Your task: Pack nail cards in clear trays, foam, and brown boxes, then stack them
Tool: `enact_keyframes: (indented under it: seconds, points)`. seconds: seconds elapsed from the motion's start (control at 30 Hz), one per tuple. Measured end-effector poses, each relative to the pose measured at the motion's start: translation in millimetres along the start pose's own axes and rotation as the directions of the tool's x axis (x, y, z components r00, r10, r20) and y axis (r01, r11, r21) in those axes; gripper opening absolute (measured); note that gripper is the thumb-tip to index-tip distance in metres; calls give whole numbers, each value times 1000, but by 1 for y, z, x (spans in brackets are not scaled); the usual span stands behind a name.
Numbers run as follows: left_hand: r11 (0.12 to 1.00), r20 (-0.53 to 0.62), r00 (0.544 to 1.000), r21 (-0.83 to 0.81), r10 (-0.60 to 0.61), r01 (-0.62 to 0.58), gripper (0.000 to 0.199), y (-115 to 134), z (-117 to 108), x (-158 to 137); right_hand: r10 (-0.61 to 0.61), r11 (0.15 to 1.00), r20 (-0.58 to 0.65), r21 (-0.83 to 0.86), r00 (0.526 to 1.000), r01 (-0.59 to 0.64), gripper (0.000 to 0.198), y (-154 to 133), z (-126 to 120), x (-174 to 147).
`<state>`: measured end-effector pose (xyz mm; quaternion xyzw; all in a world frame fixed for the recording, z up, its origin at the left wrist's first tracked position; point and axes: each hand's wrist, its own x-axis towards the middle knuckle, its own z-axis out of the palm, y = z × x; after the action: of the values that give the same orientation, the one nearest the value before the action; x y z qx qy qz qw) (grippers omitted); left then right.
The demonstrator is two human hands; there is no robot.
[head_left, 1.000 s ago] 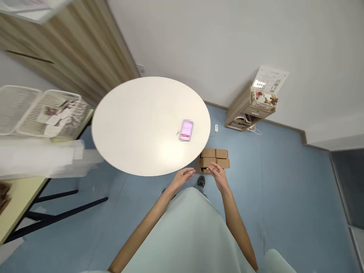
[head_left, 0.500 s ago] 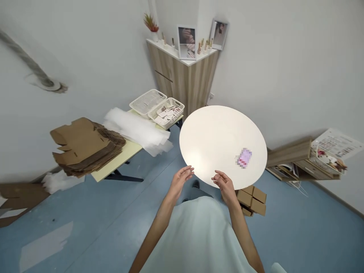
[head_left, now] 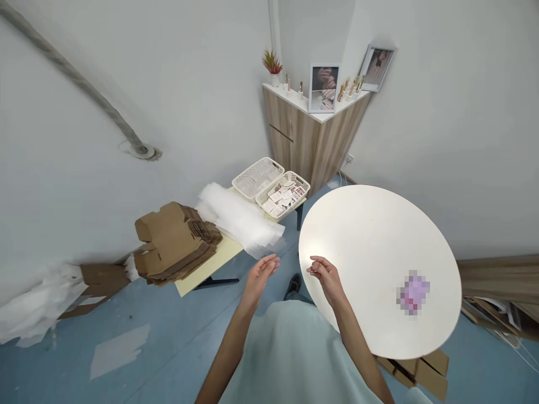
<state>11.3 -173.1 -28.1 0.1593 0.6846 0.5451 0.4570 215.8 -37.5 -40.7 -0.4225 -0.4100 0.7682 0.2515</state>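
My left hand (head_left: 261, 276) is raised in front of me with fingers loosely stretched and nothing in them, nearest the stack of white wrapping sheets (head_left: 240, 216) on the side table. My right hand (head_left: 325, 275) hovers over the left edge of the round white table (head_left: 370, 224), fingers slightly curled, apart and bare. A small purple and pink item (head_left: 414, 293), blurred into pixels, lies toward the right of that table. Flat brown cardboard boxes (head_left: 170, 241) are piled on the side table, left of the sheets.
Two white baskets, one with clear pieces (head_left: 257, 177) and one with small cards (head_left: 284, 196), stand at the side table (head_left: 206, 269)'s far end. A corner cabinet (head_left: 311, 146) carries picture frames and bottles. Brown boxes (head_left: 429, 373) sit under the round table. A wooden shelf (head_left: 501, 275) stands right.
My view has swung left and nearer the side table, so the round table and purple item appear farther right and lower. Both hands stay raised and hold nothing.
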Motion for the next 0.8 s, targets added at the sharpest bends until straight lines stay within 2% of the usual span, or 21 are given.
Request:
enact_keyframes:
  seconds: [0.1, 0.2, 0.37, 0.53, 0.63, 0.8]
  points:
    - [999, -44, 999, 7, -31, 31, 57, 19, -11, 32, 12, 1000, 33, 9, 999, -13, 28, -10, 19, 33]
    - [998, -42, 998, 32, -44, 45, 61, 32, -14, 60, 27, 999, 31, 20, 999, -28, 30, -15, 33, 54]
    - [992, 5, 999, 116, -43, 43, 61, 45, -23, 117, 53, 998, -17, 29, 998, -53, 30, -17, 46, 73]
    - [950, 44, 999, 313, -18, 4, 53, 61, -39, 198, 43, 999, -123, -15, 991, -45, 34, -27, 65, 84]
    - [860, 55, 998, 507, 25, -50, 45, 75, -46, 252, 28, 999, -236, -25, 971, -35, 37, -36, 83, 88]
    - [604, 144, 985, 778, 92, -170, 45, 95, -48, 344, 12, 1000, -398, -1, 917, -13, 40, -46, 120, 95]
